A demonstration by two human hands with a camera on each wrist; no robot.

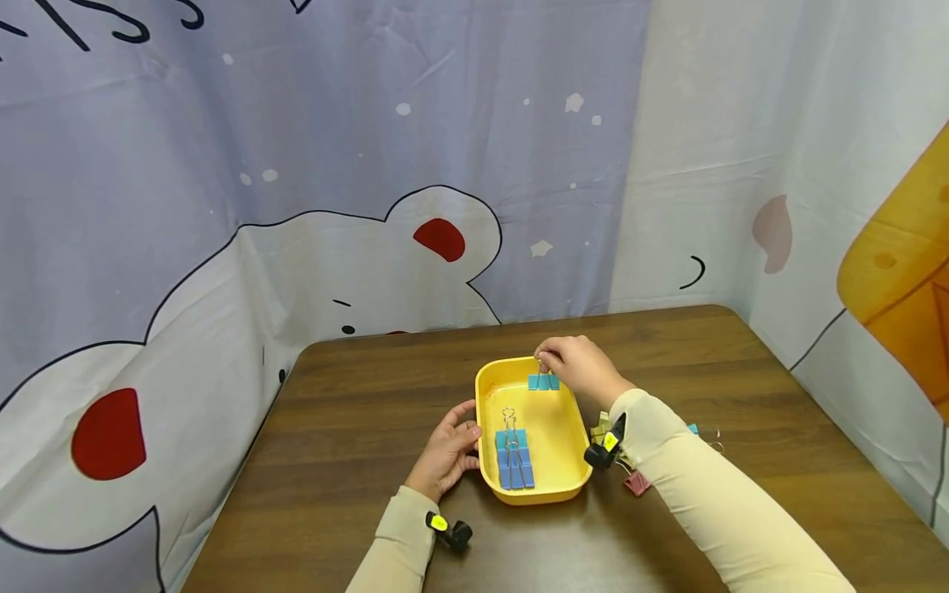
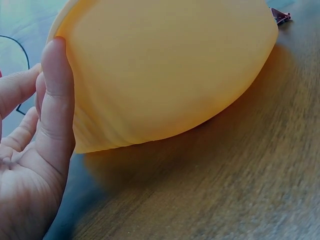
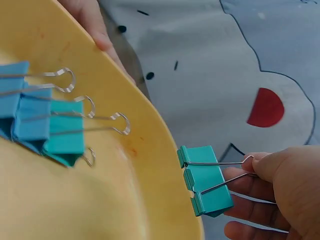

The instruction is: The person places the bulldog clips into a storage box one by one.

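Note:
My right hand [image 1: 586, 368] pinches a turquoise binder clip [image 3: 205, 180] by its wire handle. In the head view the clip overlaps the far end of the yellow tray [image 1: 544, 497]. My left hand [image 1: 445, 451] is at the tray's left side, its thumb and fingers touching the outer wall near the rim. Inside the tray, blue binder clips [image 1: 516, 473] and another turquoise binder clip [image 3: 70, 132] lie in a row, handles pointing to the far end. Part of the left hand shows beyond the rim in the right wrist view.
Right of the tray, partly hidden by my right forearm, lie several more binder clips, among them a yellow-green clip [image 1: 600, 428], a pink-red clip [image 1: 637, 483] and a blue clip [image 1: 693, 428]. A printed curtain [image 1: 334, 99] hangs behind the wooden table [image 1: 356, 412].

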